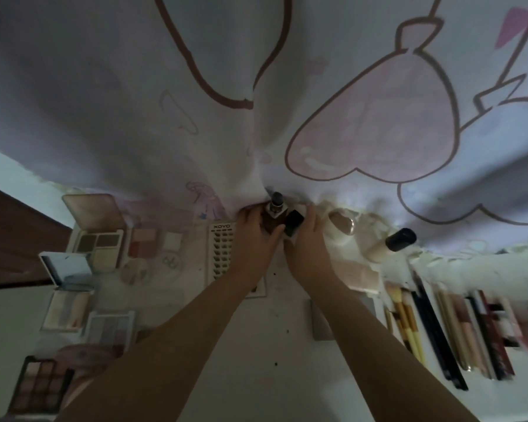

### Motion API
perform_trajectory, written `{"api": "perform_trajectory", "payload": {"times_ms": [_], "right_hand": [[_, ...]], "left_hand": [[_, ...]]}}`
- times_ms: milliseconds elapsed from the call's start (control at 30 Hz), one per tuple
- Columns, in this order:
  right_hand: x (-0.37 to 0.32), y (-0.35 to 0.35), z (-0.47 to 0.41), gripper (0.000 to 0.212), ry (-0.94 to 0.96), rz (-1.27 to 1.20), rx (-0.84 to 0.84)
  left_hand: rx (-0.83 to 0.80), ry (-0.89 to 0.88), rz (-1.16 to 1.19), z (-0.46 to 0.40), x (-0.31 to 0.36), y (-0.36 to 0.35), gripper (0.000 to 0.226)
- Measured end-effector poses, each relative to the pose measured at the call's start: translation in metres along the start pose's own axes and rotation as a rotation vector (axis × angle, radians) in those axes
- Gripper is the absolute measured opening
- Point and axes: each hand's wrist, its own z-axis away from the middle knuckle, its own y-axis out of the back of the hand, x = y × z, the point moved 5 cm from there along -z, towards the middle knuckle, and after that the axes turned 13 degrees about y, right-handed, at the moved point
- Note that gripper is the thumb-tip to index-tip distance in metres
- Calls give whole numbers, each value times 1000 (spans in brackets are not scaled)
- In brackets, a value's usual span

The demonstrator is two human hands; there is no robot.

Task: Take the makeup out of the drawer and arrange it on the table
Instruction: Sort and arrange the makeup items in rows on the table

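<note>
Left hand (255, 231) grips bottle (273, 216); right hand (307, 236) pinches black cap (294, 226) beside it. Risk: uncapped bottle tips at desk (241, 345) back edge, spills onto curtain (134, 102).

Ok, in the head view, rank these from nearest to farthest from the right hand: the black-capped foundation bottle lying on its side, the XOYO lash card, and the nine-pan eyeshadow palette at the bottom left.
Measured from the right hand:
1. XOYO lash card, just beyond the left hand, left of centre.
2. Black-capped foundation bottle, to the right by the cloth edge.
3. Nine-pan eyeshadow palette, far bottom-left corner.
The first two are close; the palette is clearly farthest.
</note>
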Motion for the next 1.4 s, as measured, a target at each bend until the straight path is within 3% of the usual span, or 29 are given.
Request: {"api": "perform_trajectory", "payload": {"times_ms": [33, 133, 233, 300, 367, 467, 600, 667, 733, 800, 900, 1000, 1133, 1200, 1300, 1400], "right_hand": [[-4, 5, 14, 71, 55, 49, -46], [14, 33, 60, 40, 110, 189, -105], [52, 65, 100, 25, 24, 359, -198], [63, 68, 118, 19, 150, 494, -292], [65, 57, 129, 23, 320, 595, -400], [65, 50, 129, 42, 421, 674, -457], [56, 53, 124, 33, 547, 669, -451], [44, 63, 126, 36, 486, 485, -458], [24, 75, 131, 39, 420, 232, -427], [-4, 83, 135, 44, 502, 145, -409], [-51, 84, 144, 48, 773, 280, -448], [-86, 81, 151, 45, 977, 366, -483], [-104, 80, 161, 48, 1025, 426, -550], [-102, 82, 161, 34, 921, 380, -522], [-93, 76, 153, 14, 544, 151, -571], [-91, 59, 151, 22, 328, 10, -668]], "left_hand": [[30, 2, -16, 12, -3, 3, 44], [58, -48, -41, 64, -14, 6, 25], [-258, -270, -193, 115, -17, -25, 30], [-433, -296, -379, 131, -27, -49, 49], [-400, -347, -554, 135, -32, -60, 61], [-319, -416, -602, 135, -29, -64, 55], [-384, -463, -405, 137, -14, -52, 54], [-483, -281, -8, 138, -5, -29, 60], [-646, 215, 461, 143, -8, -4, 64], [-917, 592, 752, 160, -15, 7, 55], [-1151, 728, 936, 181, -11, 21, 70], [-1126, 678, 1021, 187, 0, 37, 60], [-1024, 546, 1099, 191, 8, 59, 51], [-868, 607, 1154, 191, 2, 69, 51], [-633, 645, 1180, 189, -11, 74, 34], [-610, 552, 1127, 193, -5, 73, 33]]}}
